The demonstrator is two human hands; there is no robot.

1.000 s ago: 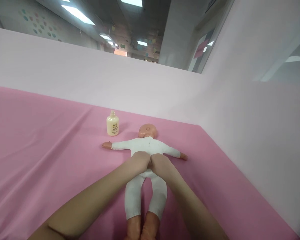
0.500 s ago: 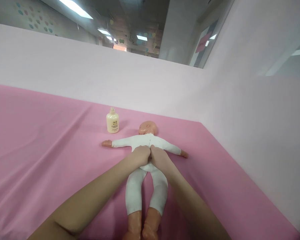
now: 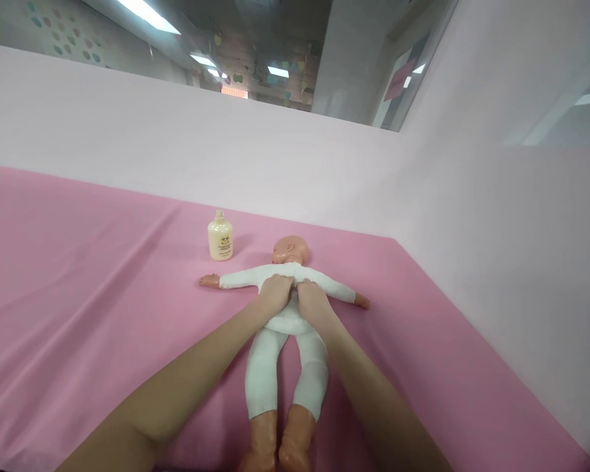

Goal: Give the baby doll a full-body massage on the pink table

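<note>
A baby doll [image 3: 290, 321] in a white body suit lies stretched out, head [image 3: 291, 249] farthest from me and turned to the left. Its arms are spread and its bare feet point toward me. My left hand [image 3: 276, 292] is closed, fingers curled, resting on the left half of the doll's upper torso. Close beside it, my right hand [image 3: 312, 298] is curled the same way against the right half. A narrow gap separates them. My fingertips are hidden, so whether they pinch the suit does not show.
A cream-coloured bottle [image 3: 220, 239] with dark print stands upright beyond the doll's left-hand arm. Wrinkled pink cloth [image 3: 103, 282] covers the table. White walls [image 3: 177, 137] rise behind and to the right, with a window [image 3: 255, 59] above.
Both hands have slid a little up the doll's torso toward its head, uncovering more of the lower torso. A slightly wider gap shows between them. The bottle stays put.
</note>
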